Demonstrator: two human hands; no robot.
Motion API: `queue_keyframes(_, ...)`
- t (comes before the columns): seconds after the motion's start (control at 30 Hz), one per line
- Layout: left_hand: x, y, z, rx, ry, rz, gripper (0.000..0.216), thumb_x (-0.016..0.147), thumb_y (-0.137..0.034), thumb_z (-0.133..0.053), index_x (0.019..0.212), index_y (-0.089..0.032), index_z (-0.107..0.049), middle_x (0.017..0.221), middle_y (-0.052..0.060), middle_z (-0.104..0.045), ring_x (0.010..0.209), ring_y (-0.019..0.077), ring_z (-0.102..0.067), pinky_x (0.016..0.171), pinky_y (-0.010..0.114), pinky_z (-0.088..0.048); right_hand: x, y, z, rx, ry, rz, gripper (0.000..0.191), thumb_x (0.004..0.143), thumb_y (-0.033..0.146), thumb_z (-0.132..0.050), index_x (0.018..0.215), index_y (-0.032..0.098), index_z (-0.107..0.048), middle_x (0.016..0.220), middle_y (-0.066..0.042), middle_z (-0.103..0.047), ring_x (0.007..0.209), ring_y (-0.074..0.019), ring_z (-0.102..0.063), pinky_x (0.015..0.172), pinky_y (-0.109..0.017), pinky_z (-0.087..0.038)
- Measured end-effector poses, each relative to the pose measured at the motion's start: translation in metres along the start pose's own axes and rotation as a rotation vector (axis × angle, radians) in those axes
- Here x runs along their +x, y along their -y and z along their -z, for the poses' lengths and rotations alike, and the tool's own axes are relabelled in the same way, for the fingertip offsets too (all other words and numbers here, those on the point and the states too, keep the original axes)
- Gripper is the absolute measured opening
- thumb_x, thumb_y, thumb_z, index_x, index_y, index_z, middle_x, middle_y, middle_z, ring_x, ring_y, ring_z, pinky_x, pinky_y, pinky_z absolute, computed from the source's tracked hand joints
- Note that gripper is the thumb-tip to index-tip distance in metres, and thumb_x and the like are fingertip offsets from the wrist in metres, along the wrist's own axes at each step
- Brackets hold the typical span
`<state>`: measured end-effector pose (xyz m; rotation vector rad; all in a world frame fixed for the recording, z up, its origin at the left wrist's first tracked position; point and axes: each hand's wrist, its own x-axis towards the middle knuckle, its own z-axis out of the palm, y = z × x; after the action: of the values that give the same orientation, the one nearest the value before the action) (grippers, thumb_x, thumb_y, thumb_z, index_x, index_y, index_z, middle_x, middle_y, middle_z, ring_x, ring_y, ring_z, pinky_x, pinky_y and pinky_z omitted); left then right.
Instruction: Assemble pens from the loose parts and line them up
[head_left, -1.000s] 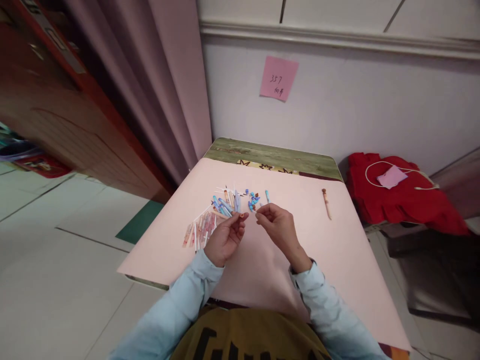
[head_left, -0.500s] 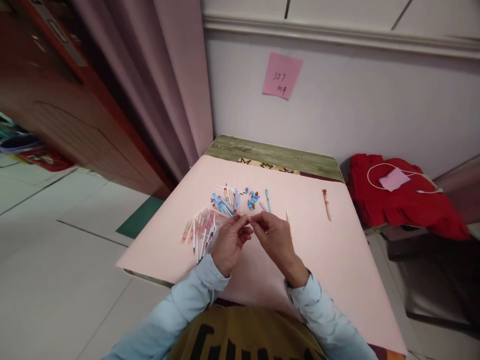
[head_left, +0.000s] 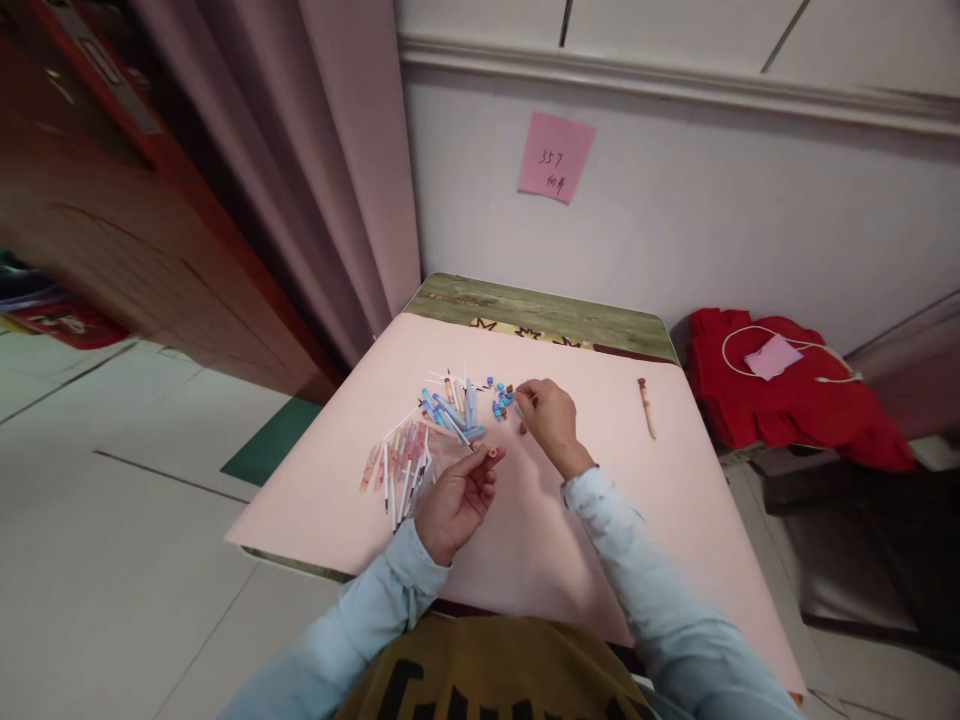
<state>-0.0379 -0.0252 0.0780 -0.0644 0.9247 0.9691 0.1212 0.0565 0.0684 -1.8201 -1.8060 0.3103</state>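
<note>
My left hand (head_left: 457, 505) is closed above the near middle of the table, pinching a pen barrel (head_left: 492, 453) whose brown, ring-like end points toward me. Most of that barrel is hidden by the fingers or seen end-on. My right hand (head_left: 551, 425) is at the edge of a small pile of blue and brown pen caps (head_left: 501, 402), thumb and fingertips pressed together. Whatever is between them, if anything, is too small to tell. Just below those fingers lies a single brown cap (head_left: 523, 428). Left of the caps is a heap of blue pen barrels (head_left: 454, 410).
White refills (head_left: 405, 490) and pink pen barrels (head_left: 373, 468) lie at the left of the pink-covered table (head_left: 645, 560). One whole beige pen (head_left: 647, 408) with a brown top rests at the right. A red cloth (head_left: 787, 410) with a white cord is beyond the right edge.
My right hand has left my left hand and moved forward to the cap pile. My left hand has dropped slightly, still holding the pen barrel. The view has shifted a little.
</note>
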Motion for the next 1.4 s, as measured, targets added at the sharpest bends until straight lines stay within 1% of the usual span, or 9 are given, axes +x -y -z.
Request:
queue_keyframes(0.1,-0.004,0.0,0.0,0.011,-0.003,-0.001,0.002,0.088,-0.013,-0.064,0.087,-0.011,-0.064,0.081,0.006,-0.073,0.048,0.0048,-0.058,0.04,0.013,-0.045,0.036,0.003,-0.022,-0.2,0.1,0.047,0.024,0.095,0.029,-0.05,0.097,0.025,-0.074,0.106,-0.005,-0.067,0.092,-0.0174,-0.061,0.074,-0.026,-0.041)
queue_keyframes(0.27,-0.01,-0.002,0.004,0.013,-0.002,-0.025,0.001,0.086,-0.012,-0.066,0.086,-0.011,-0.066,0.083,0.006,-0.074,0.05,0.0051,-0.058,0.041,0.013,-0.045,0.068,0.013,-0.057,-0.432,0.226,0.095,0.03,0.094,0.025,-0.049,0.102,0.016,-0.075,0.112,-0.015,-0.065,0.105,-0.0252,-0.055,0.086,-0.034,-0.037)
queue_keyframes(0.43,-0.013,-0.002,0.006,0.027,-0.012,-0.015,0.003,0.087,-0.013,-0.065,0.084,-0.011,-0.066,0.083,0.006,-0.074,0.049,0.005,-0.057,0.041,0.014,-0.045,0.074,0.017,-0.076,-0.443,0.241,0.096,0.032,0.091,0.015,-0.046,0.106,0.005,-0.072,0.111,-0.025,-0.064,0.109,-0.0282,-0.054,0.09,-0.04,-0.031)
queue_keyframes(0.67,-0.009,0.002,0.008,0.043,0.019,0.009,0.003,0.088,-0.013,-0.064,0.087,-0.01,-0.065,0.085,0.007,-0.073,0.049,0.0051,-0.058,0.04,0.014,-0.045,0.067,0.018,-0.071,-0.38,0.211,0.117,0.029,0.091,0.016,-0.045,0.1,0.006,-0.072,0.11,-0.022,-0.066,0.107,-0.0259,-0.055,0.093,-0.037,-0.032)
queue_keyframes(0.77,-0.005,-0.002,0.009,0.036,0.029,-0.004,0.002,0.088,-0.012,-0.064,0.088,-0.011,-0.064,0.085,0.007,-0.073,0.05,0.0054,-0.059,0.04,0.014,-0.045,0.057,0.009,-0.056,-0.154,0.076,0.063,0.027,0.092,0.025,-0.046,0.095,0.013,-0.07,0.111,-0.015,-0.067,0.107,-0.0236,-0.056,0.092,-0.034,-0.036)
queue_keyframes(0.87,-0.001,-0.008,0.007,0.027,0.039,-0.019,0.001,0.088,-0.011,-0.063,0.089,-0.01,-0.064,0.084,0.007,-0.073,0.05,0.0055,-0.059,0.041,0.014,-0.046,0.04,-0.004,-0.041,0.403,-0.036,-0.067,0.025,0.091,0.035,-0.045,0.092,0.017,-0.063,0.095,-0.008,-0.07,0.086,-0.0179,-0.062,0.079,-0.029,-0.045)
queue_keyframes(1.03,0.01,-0.011,0.0,0.017,0.024,-0.018,0.003,0.09,-0.01,-0.06,0.091,-0.01,-0.063,0.081,0.008,-0.072,0.049,0.0057,-0.058,0.041,0.013,-0.046,-0.007,-0.023,-0.025,1.083,0.068,-0.345,0.027,0.078,0.046,-0.063,0.081,0.019,-0.057,0.067,0.002,-0.062,0.053,-0.0099,-0.051,0.053,-0.023,-0.041)
queue_keyframes(1.2,0.022,-0.007,-0.006,0.002,0.004,-0.028,0.007,0.092,-0.007,-0.055,0.089,-0.01,-0.061,0.082,0.009,-0.073,0.05,0.0062,-0.059,0.042,0.013,-0.047,-0.05,-0.021,-0.008,1.238,0.168,-0.493,0.032,0.068,0.044,-0.077,0.078,0.016,-0.065,0.075,-0.002,-0.067,0.061,-0.0096,-0.057,0.061,-0.023,-0.048)
queue_keyframes(1.4,0.024,-0.001,-0.017,0.007,0.039,-0.023,0.009,0.093,-0.009,-0.054,0.088,-0.01,-0.061,0.082,0.009,-0.073,0.051,0.0069,-0.061,0.043,0.014,-0.049,-0.071,-0.001,0.022,1.066,0.112,-0.247,0.02,0.077,0.035,-0.071,0.089,0.019,-0.068,0.081,-0.003,-0.071,0.068,-0.0142,-0.065,0.069,-0.029,-0.054)
